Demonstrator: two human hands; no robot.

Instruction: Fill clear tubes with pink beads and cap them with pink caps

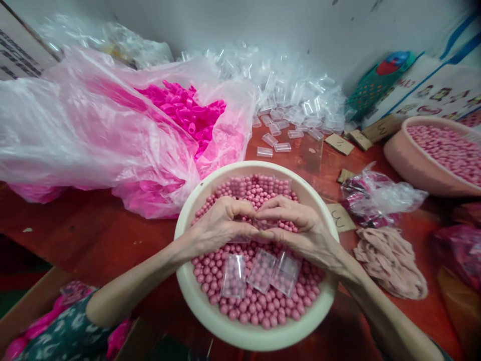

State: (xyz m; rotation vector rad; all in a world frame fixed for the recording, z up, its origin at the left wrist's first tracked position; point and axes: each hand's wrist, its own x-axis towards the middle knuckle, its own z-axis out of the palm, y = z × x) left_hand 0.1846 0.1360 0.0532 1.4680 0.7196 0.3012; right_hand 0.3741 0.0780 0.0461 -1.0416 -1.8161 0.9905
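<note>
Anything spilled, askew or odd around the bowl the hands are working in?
Nothing looks damaged. Both hands, left hand and right hand, meet over the cream bowl of pink balls. Three clear cases lie loose and tilted on the balls. More clear cases lie scattered from the heap onto the red table.

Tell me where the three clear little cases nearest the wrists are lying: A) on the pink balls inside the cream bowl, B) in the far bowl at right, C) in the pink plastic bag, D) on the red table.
A: the three clear cases lie flat on the pink balls inside the cream bowl, just below both hands.
</note>
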